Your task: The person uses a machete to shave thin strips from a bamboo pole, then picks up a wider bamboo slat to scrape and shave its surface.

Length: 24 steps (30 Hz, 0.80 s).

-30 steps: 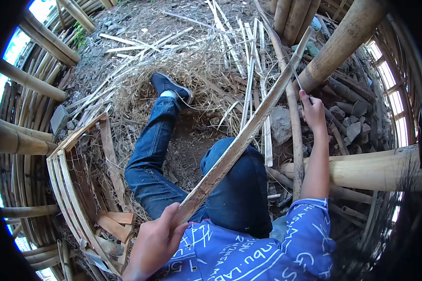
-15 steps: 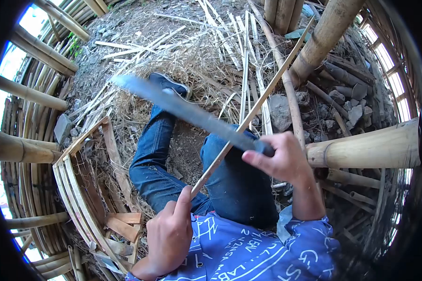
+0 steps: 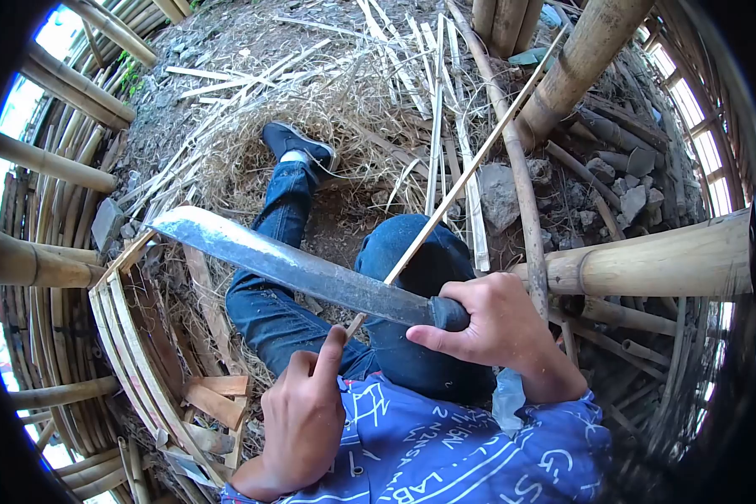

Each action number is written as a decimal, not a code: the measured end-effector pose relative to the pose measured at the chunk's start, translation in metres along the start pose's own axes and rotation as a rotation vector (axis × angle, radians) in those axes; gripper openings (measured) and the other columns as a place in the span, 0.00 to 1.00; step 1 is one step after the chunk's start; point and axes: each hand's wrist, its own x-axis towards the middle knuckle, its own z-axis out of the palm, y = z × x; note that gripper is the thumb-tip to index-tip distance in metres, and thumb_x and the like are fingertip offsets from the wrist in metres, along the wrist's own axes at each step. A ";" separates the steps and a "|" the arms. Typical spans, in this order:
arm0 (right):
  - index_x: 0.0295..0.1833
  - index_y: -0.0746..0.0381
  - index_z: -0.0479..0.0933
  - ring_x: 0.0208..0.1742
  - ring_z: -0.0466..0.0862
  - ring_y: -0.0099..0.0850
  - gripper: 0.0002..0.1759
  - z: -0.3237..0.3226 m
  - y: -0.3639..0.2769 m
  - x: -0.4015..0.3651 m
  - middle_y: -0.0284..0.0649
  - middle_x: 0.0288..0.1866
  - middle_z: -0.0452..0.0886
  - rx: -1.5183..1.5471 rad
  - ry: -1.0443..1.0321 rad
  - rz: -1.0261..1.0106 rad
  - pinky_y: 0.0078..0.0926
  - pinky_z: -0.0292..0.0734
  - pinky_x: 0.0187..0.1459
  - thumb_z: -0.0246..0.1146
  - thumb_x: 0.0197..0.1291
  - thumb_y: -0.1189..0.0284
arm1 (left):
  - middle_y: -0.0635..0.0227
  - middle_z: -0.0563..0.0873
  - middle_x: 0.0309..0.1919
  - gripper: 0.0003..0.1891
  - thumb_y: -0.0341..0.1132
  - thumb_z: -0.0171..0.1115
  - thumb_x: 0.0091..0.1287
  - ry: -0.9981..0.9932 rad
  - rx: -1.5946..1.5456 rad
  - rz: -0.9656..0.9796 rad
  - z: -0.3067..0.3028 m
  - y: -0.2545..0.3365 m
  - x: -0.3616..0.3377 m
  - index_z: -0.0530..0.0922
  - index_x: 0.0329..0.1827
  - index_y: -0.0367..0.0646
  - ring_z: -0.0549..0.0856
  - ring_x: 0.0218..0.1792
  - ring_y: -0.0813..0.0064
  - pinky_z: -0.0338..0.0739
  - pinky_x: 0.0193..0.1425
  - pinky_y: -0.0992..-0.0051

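My right hand [image 3: 497, 323] is wrapped round the dark handle of a machete [image 3: 281, 262], whose broad grey blade points to the upper left. The blade lies across a long thin bamboo strip [image 3: 475, 164] close to its lower end and hides a short piece of it. Below the blade, my left hand [image 3: 304, 416] is closed on that lower end, with the index finger along the strip. From there the strip slants up over my bent right knee [image 3: 420, 248] toward a thick bamboo post at the upper right.
Thick bamboo posts [image 3: 601, 63] and a horizontal bamboo pole [image 3: 655, 262] stand at the right. Rubble [image 3: 500, 197] lies beside them. Split strips [image 3: 438, 109] and shavings [image 3: 344, 139] cover the ground ahead. A bent bundle of slats [image 3: 130, 344] is at the left.
The machete has come down along the strip toward my left hand, and its blade is now sharp rather than blurred. My left hand has hardly moved.
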 end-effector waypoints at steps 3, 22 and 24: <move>0.24 0.64 0.80 0.23 0.83 0.46 0.31 0.000 0.001 -0.001 0.47 0.17 0.77 -0.002 -0.025 0.009 0.37 0.76 0.28 0.70 0.50 0.42 | 0.57 0.78 0.28 0.31 0.21 0.57 0.56 -0.041 -0.017 -0.020 -0.004 0.002 0.001 0.71 0.67 0.45 0.83 0.25 0.56 0.76 0.28 0.58; 0.22 0.64 0.76 0.22 0.82 0.47 0.36 -0.005 0.018 0.002 0.47 0.16 0.75 -0.238 0.105 -0.017 0.39 0.76 0.27 0.68 0.49 0.37 | 0.59 0.77 0.26 0.30 0.22 0.56 0.58 -0.046 0.002 0.023 0.001 0.001 -0.004 0.71 0.68 0.45 0.82 0.23 0.59 0.76 0.24 0.61; 0.23 0.62 0.79 0.24 0.84 0.46 0.39 -0.009 0.029 0.004 0.47 0.16 0.78 -0.183 0.132 0.141 0.41 0.79 0.29 0.63 0.49 0.32 | 0.60 0.76 0.25 0.29 0.23 0.56 0.60 -0.032 0.003 0.037 0.001 0.000 -0.005 0.72 0.67 0.46 0.82 0.22 0.60 0.76 0.24 0.62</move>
